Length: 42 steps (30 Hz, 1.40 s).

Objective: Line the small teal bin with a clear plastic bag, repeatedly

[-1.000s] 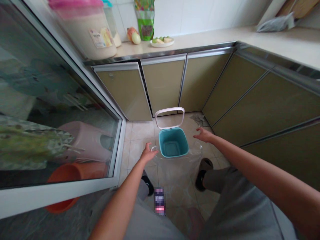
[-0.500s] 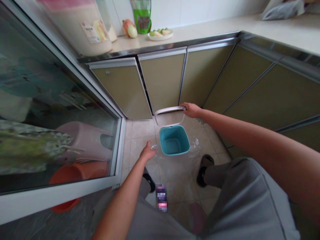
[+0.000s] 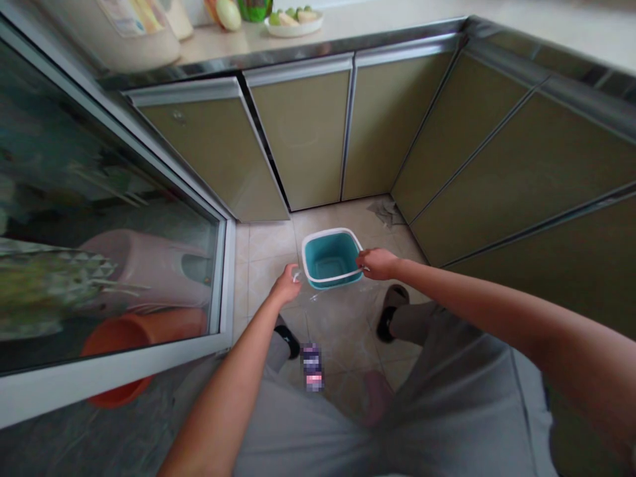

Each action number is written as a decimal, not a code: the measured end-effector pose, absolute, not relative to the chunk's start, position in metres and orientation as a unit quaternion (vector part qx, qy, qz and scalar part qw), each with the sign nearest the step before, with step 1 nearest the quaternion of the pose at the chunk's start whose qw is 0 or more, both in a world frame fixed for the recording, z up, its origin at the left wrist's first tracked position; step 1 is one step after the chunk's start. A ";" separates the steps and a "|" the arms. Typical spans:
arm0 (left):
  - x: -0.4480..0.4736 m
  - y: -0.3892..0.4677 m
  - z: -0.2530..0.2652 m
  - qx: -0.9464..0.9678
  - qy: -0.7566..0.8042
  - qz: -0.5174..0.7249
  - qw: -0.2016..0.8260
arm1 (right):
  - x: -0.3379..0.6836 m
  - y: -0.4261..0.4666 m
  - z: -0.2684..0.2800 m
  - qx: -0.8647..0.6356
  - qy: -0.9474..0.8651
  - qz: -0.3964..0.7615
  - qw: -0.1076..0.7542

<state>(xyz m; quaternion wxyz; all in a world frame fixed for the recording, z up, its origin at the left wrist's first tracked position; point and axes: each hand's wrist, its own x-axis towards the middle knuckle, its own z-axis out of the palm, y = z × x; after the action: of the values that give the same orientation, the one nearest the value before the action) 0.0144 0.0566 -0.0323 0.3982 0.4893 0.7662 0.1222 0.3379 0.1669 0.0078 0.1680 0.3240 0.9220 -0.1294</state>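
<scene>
Near end: pixelated pack (image 3: 313,366) on the tiled floor (image 3: 268,242), short of the feet. Left foot (image 3: 287,341) and right foot (image 3: 392,313) stand apart, likely to leave working room between. Clear plastic bag (image 3: 342,308) spreads in front of the teal bin (image 3: 332,257); film edges hard to trace. Left hand (image 3: 286,285) looks to pinch a bit of the bag, probably to keep it from sliding. Right hand (image 3: 377,264) pinches the white rim frame (image 3: 305,258) at its near right corner; makes sense, the free edge gives best control. Bin is on the floor between the hands, ahead of the feet. Beyond: cabinet door (image 3: 298,132), then bench (image 3: 397,23) with a plate (image 3: 294,30).

Vs half a second ago: frame stood up behind the bin, now it's down around the opening, right hand down with it. Left hand still beside the bin.
</scene>
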 end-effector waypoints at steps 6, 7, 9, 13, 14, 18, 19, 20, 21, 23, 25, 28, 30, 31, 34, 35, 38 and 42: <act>0.019 0.055 -0.032 0.481 0.769 0.127 0.402 | 0.341 0.154 -0.042 0.361 0.902 -0.168 0.164; 0.019 0.055 -0.033 0.479 0.771 0.126 0.400 | 0.342 0.153 -0.047 0.379 0.896 -0.175 0.153; 0.019 0.056 -0.034 0.478 0.776 0.121 0.394 | 0.347 0.151 -0.053 0.411 0.883 -0.181 0.134; 0.021 0.059 -0.037 0.483 0.790 0.105 0.364 | 0.359 0.148 -0.057 0.475 0.847 -0.195 0.134; 0.022 0.059 -0.037 0.483 0.793 0.102 0.358 | 0.363 0.146 -0.058 0.488 0.838 -0.200 0.144; 0.024 0.058 -0.040 0.479 0.794 0.100 0.361 | 0.379 0.137 -0.058 0.480 0.817 -0.230 0.221; 0.024 0.056 -0.040 0.479 0.793 0.100 0.362 | 0.383 0.134 -0.058 0.470 0.816 -0.238 0.238; 0.024 0.055 -0.041 0.481 0.793 0.100 0.361 | 0.386 0.131 -0.057 0.461 0.816 -0.244 0.250; 0.023 0.053 -0.042 0.483 0.793 0.100 0.358 | 0.388 0.129 -0.055 0.455 0.817 -0.247 0.255; 0.022 0.050 -0.043 0.488 0.794 0.100 0.349 | 0.391 0.125 -0.051 0.457 0.818 -0.249 0.247; 0.021 0.049 -0.045 0.489 0.796 0.102 0.341 | 0.392 0.122 -0.044 0.468 0.819 -0.247 0.222; 0.017 0.050 -0.045 0.482 0.803 0.107 0.333 | 0.389 0.120 -0.028 0.470 0.830 -0.237 0.186; 0.016 0.052 -0.040 0.468 0.814 0.109 0.327 | 0.388 0.119 -0.014 0.460 0.844 -0.217 0.171; 0.017 0.053 -0.035 0.463 0.821 0.111 0.316 | 0.388 0.118 -0.007 0.456 0.851 -0.203 0.164; 0.024 0.051 -0.014 0.480 0.838 0.125 0.228 | 0.390 0.111 0.009 0.459 0.863 -0.170 0.126; 0.029 0.049 -0.005 0.498 0.835 0.133 0.192 | 0.392 0.108 0.012 0.469 0.859 -0.177 0.109; 0.045 0.037 0.017 0.571 0.789 0.154 0.168 | 0.395 0.098 0.008 0.504 0.820 -0.258 0.076; 0.068 0.003 0.024 0.641 0.674 0.126 0.345 | 0.393 0.084 -0.012 0.493 0.802 -0.322 0.097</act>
<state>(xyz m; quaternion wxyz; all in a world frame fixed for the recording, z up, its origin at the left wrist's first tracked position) 0.0682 0.0033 0.0235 0.3452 0.6406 0.6742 0.1264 0.3927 0.0836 -0.0123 0.0972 0.4933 0.8021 -0.3222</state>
